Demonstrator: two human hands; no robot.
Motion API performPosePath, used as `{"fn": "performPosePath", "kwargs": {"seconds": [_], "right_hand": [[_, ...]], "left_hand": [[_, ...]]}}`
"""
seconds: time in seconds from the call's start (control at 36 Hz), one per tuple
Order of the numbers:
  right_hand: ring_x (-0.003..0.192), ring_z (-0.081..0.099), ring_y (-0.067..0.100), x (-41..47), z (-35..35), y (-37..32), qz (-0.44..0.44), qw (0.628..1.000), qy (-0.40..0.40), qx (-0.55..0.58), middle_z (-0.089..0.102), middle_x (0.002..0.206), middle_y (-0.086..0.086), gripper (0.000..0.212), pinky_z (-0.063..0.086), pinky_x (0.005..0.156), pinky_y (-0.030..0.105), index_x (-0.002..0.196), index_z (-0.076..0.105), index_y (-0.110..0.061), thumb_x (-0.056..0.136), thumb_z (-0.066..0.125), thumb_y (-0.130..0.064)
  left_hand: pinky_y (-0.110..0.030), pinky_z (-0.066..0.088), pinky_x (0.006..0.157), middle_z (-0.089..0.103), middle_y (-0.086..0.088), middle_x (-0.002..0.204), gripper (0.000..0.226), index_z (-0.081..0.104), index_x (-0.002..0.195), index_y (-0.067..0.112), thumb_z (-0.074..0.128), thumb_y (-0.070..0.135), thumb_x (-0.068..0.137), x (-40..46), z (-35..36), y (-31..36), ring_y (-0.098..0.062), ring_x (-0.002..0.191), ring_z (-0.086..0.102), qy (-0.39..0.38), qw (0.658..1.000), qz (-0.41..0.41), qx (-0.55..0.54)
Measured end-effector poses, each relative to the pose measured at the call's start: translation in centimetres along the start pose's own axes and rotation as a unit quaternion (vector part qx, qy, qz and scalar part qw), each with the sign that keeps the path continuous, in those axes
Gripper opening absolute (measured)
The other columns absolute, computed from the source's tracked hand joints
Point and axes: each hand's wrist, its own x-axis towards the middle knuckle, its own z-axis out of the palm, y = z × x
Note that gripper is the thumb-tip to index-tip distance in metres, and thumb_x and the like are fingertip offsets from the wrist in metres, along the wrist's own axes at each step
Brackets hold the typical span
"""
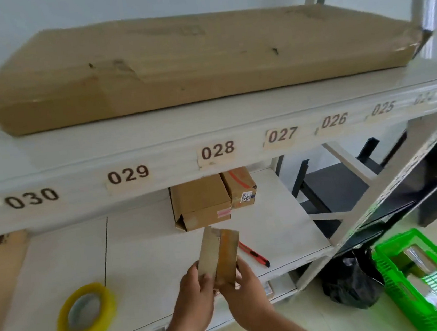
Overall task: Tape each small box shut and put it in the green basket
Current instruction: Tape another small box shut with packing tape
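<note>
I hold the small box [218, 255] up in both hands, just above the front edge of the shelf [151, 256]. My left hand [196, 294] has its grip curled round the left side of the box. My right hand [245, 294] pinches the right side near the bottom. The box stands tall and leans a bit. I can see shiny tape on its top part.

The tape roll [86, 312] sits on the shelf, well to the left of the box. The red cutter [253, 254] lies just right of the box. The green basket [429, 280] is on the floor, far to the right of the box and lower down, with some boxes in it already.

I think the box could slip, because I only hold its bottom end. If the tape is not pressed flat, the flap could pop open when I drop it in the basket.
</note>
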Motion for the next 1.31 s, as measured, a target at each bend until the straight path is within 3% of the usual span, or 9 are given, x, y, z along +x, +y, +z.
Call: {"fn": "performPosePath", "kwargs": {"seconds": [0.17,0.33,0.56,0.69,0.81,0.94,1.06,1.19,1.31], "right_hand": [[0.106,0.066,-0.001,-5.9,-3.3,-2.5,-0.024,1.0,0.013,0.008,0.072,0.111,-0.02,0.044,0.052,0.075,0.009,0.127,0.056,-0.044,0.094,0.07,-0.018],[0.099,0.071,0.005,-11.1,-6.9,-2.5,-0.028,0.995,0.084,0.042,0.077,0.103,-0.013,0.042,0.058,0.093,0.031,0.123,0.06,-0.043,0.088,0.073,-0.022],[0.092,0.071,0.004,-15.5,-12.4,0.5,-0.039,0.98,0.183,0.063,0.075,0.098,-0.018,0.033,0.059,0.088,0.03,0.111,0.063,-0.045,0.084,0.069,-0.027],[0.093,0.074,0.01,-17.4,-17.8,2.7,-0.028,0.974,0.212,0.079,0.076,0.102,-0.015,0.045,0.06,0.088,0.038,0.116,0.064,-0.048,0.083,0.063,-0.018],[0.089,0.073,0.006,-19.8,-22.3,5.1,-0.012,0.956,0.264,0.127,0.077,0.097,-0.014,0.036,0.057,0.087,0.029,0.11,0.066,-0.038,0.088,0.064,-0.01],[0.094,0.07,0.004,-23.1,-28.6,9.4,0.005,0.935,0.305,0.18,0.074,0.103,-0.012,0.037,0.055,0.085,0.026,0.117,0.062,-0.033,0.084,0.072,-0.019],[0.095,0.07,0.004,-26.0,-34.3,12.8,0.008,0.93,0.321,0.179,0.074,0.104,-0.013,0.035,0.054,0.083,0.023,0.114,0.062,-0.034,0.086,0.072,-0.017],[0.093,0.07,0.003,-29.2,-41.4,17.0,0.001,0.921,0.34,0.19,0.075,0.102,-0.014,0.031,0.056,0.086,0.025,0.112,0.065,-0.034,0.087,0.07,-0.016],[0.092,0.069,0.003,-31.6,-46.3,19.8,0.008,0.915,0.366,0.168,0.075,0.101,-0.015,0.026,0.054,0.082,0.022,0.11,0.067,-0.033,0.091,0.067,-0.016]], "left_hand": [[-0.038,0.051,0.103,0.051,0.013,0.132,0.041,0.035,0.14,0.054,0.041,0.059,0.099,-5.6,-1.3,4.1,-0.013,0.117,0.058,-0.069,0.996,0.061,0.017],[-0.038,0.053,0.097,0.054,0.016,0.128,0.039,0.033,0.128,0.071,0.04,0.067,0.09,-8.3,1.1,6.5,-0.006,0.111,0.06,-0.118,0.985,0.121,0.046],[-0.036,0.054,0.096,0.054,0.01,0.131,0.045,0.037,0.144,0.047,0.043,0.053,0.101,-12.2,7.6,10.5,-0.007,0.113,0.057,-0.178,0.964,0.172,0.099],[-0.032,0.042,0.106,0.043,0.018,0.139,0.048,0.033,0.145,0.052,0.051,0.049,0.1,-14.5,11.7,13.2,-0.003,0.121,0.045,-0.224,0.947,0.201,0.112],[-0.037,0.048,0.102,0.046,0.019,0.127,0.032,0.041,0.123,0.072,0.045,0.066,0.092,-16.4,16.0,15.4,0.004,0.112,0.049,-0.256,0.933,0.213,0.135],[-0.038,0.039,0.112,0.054,0.015,0.131,0.043,0.051,0.131,0.062,0.034,0.064,0.092,-19.2,23.8,17.0,-0.001,0.124,0.049,-0.282,0.925,0.222,0.125],[-0.023,0.034,0.102,0.054,0.01,0.13,0.034,0.057,0.135,0.042,0.04,0.034,0.107,-22.2,30.4,18.8,-0.004,0.123,0.048,-0.288,0.927,0.21,0.122],[-0.009,0.039,0.085,0.063,0.025,0.123,0.03,0.055,0.126,0.049,0.041,0.029,0.108,-26.8,38.3,21.4,0.009,0.115,0.054,-0.337,0.921,0.175,0.088],[-0.02,0.045,0.091,0.066,0.023,0.12,0.033,0.059,0.131,0.042,0.039,0.033,0.107,-29.5,43.7,22.4,0.0,0.113,0.058,-0.346,0.919,0.167,0.085]]}}
